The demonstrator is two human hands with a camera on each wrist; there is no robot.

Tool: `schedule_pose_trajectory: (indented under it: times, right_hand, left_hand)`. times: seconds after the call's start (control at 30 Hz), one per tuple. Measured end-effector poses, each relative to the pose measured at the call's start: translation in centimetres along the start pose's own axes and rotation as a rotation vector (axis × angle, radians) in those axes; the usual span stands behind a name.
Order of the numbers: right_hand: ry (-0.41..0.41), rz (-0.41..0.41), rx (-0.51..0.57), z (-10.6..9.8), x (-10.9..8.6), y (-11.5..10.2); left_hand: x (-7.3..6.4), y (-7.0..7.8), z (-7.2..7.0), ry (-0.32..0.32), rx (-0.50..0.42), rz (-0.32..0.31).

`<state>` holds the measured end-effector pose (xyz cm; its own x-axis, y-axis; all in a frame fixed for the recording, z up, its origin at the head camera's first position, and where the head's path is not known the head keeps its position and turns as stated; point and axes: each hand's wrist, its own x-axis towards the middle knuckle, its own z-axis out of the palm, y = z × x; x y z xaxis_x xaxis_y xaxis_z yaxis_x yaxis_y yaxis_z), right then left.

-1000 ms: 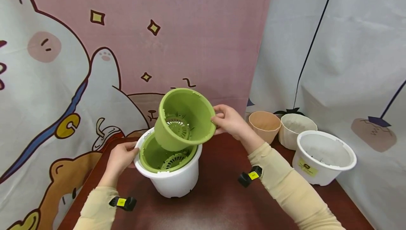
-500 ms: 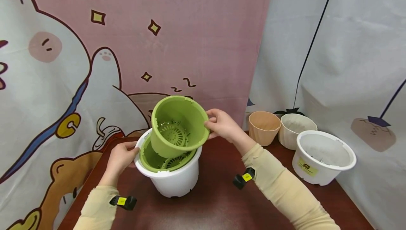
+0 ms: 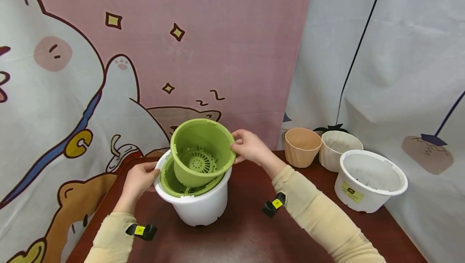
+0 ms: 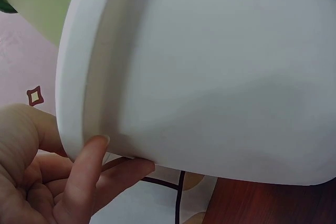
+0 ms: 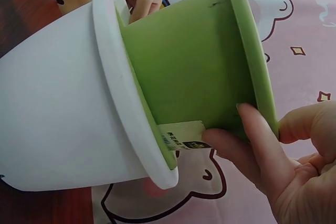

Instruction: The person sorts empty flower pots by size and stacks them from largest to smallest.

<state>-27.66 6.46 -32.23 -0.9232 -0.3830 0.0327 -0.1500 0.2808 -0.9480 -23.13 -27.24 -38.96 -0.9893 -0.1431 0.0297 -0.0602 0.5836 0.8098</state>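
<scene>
A large white plastic flowerpot [image 3: 203, 210] stands on the table with a green flowerpot [image 3: 166, 180] nested inside it. My left hand [image 3: 139, 182] pinches the white pot's rim at its left side; the left wrist view has the thumb and fingers about that rim [image 4: 73, 77]. A second green flowerpot [image 3: 192, 176], tilted with its opening facing me, sits partly down in the nested one. Its slotted bottom shows. My right hand [image 3: 250, 147] grips its rim from the right. In the right wrist view, a paper label [image 5: 181, 132] shows near those fingers.
On the right of the dark red table [image 3: 247, 230] stand a peach fluted pot [image 3: 301, 158], a cream fluted pot [image 3: 328, 158] and a white pot [image 3: 357, 204] with a yellow label. A printed cloth [image 3: 236, 53] hangs behind.
My right hand has brought the upper green pot down and to the left, deeper into the nested pot. The left hand stays at the white rim.
</scene>
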Motion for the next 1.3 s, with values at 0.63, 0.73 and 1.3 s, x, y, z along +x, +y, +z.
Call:
schedule_pose_trajectory:
  times: [0.63,0.73,1.3]
  right_hand:
    - [0.010,0.030,-0.075,0.7,0.9,0.0]
    - [0.009,0.028,-0.088,0.9,1.1,0.0]
    - [0.016,0.064,-0.133,2.2,1.8,0.4]
  left_hand:
    - [0.1,-0.1,0.1,-0.003,-0.017,-0.013]
    - [0.0,-0.2,0.1,-0.004,-0.019,-0.012]
    - [0.0,-0.2,0.1,-0.008,-0.018,-0.020]
